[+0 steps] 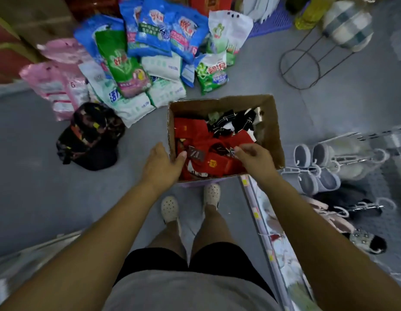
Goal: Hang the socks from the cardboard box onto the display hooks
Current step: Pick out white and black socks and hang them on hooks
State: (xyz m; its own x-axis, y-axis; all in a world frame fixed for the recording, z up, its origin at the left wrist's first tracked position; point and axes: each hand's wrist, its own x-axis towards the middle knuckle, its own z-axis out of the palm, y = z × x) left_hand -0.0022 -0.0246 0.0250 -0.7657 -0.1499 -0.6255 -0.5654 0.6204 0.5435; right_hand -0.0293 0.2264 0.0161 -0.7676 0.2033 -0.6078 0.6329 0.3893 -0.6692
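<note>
An open cardboard box (273,122) stands on the floor in front of my feet. It holds red socks (195,131) with dark tags on the near side and black and white socks (235,122) at the far side. My left hand (161,162) rests at the box's near left corner, its thumb touching a dark tag (196,154) on a red pair. My right hand (254,157) reaches into the box from the right, fingertips pinched on a red sock's clip. Display hooks (356,158) with grey slippers stick out at the right.
Piled detergent bags (150,55) lie on the floor beyond the box. A dark patterned backpack (91,135) sits to its left. A wire stand (300,68) with a plaid cushion stands far right. A shelf edge (262,221) with price labels runs beside my right leg.
</note>
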